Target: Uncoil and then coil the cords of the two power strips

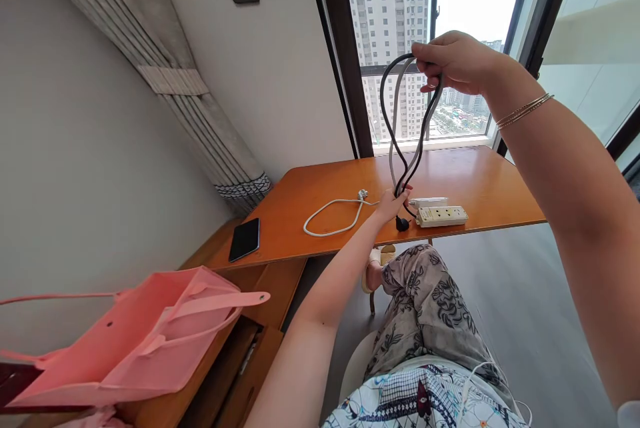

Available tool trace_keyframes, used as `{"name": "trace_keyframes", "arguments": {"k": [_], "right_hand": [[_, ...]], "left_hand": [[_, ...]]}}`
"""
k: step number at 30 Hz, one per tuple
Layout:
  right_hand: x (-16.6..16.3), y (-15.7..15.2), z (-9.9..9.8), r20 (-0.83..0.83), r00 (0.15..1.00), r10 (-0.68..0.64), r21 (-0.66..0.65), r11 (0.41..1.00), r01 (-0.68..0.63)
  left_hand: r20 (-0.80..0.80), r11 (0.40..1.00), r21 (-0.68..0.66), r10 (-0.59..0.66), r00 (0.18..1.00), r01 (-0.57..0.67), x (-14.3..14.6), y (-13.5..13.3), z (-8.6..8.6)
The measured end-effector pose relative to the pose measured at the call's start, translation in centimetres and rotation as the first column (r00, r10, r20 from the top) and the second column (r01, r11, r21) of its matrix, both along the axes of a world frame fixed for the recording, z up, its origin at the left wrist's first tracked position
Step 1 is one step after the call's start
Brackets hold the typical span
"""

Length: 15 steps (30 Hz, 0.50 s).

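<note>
Raised high at the far right, against the window [395, 8]: right hand [457, 61], closed round the top bend of a cable bundle [394, 143] of black and grey strands looped together. Held that high, most likely, to let the loops hang long and even under their own weight rather than sag onto the counter [480, 178].

Lower down, just over the counter's near edge: left hand [393, 203], fingers pinched shut on the bottom of the same loops, apparently to keep the strands gathered and drawn straight between the two grips. Dangling just below that grip, at the counter's edge: a black plug [403, 223].

Just right of the left hand, flat on the counter: a cream power strip [443, 216], with a second, whiter block just beyond it on the far side. Whether joined to the held bundle, impossible to tell.

Left of the left hand: a white cord [331, 220], lying in a loose open loop, plug end toward the far side, apart from the bundle. Farther left, by the counter's near edge: a black phone [245, 239], flat and well clear of the cords.

At near left: a pink bag [135, 341], mouth gaping and handles slack, over a lower wooden unit. On the right wrist: thin bracelets [525, 110].
</note>
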State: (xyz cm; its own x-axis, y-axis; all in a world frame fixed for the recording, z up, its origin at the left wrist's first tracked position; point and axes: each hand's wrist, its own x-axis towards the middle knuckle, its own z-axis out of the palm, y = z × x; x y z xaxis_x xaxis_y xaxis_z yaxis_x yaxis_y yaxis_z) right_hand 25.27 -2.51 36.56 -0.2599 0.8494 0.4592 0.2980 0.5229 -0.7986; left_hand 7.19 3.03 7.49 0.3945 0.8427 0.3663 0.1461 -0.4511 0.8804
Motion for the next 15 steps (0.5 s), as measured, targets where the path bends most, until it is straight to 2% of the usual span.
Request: {"name": "trace_keyframes", "arguments": {"k": [3,7,11,15], "right_hand": [[-1.4,0.4,-0.4,-0.130,0.991,0.023,-0.015,1.000,-0.025],[-2.7,0.3,0.1,-0.238,0.971,-0.021,-0.005,1.000,0.020],[-2.8,-0.2,1.8,-0.363,0.929,-0.070,0.048,0.994,0.094],[-2.6,-0.5,4.3,-0.404,0.901,-0.154,0.064,0.978,0.196]], "left_hand": [[0.035,0.999,-0.045,-0.008,0.999,0.010,0.0,0.0,0.0],[0.057,0.996,-0.071,-0.046,0.997,0.050,-0.4,0.3,0.5],[0.049,0.999,-0.046,-0.019,0.999,0.021,-0.7,1.1,1.0],[0.102,0.997,-0.070,0.038,0.994,-0.031,-0.9,1.7,0.9]]}}
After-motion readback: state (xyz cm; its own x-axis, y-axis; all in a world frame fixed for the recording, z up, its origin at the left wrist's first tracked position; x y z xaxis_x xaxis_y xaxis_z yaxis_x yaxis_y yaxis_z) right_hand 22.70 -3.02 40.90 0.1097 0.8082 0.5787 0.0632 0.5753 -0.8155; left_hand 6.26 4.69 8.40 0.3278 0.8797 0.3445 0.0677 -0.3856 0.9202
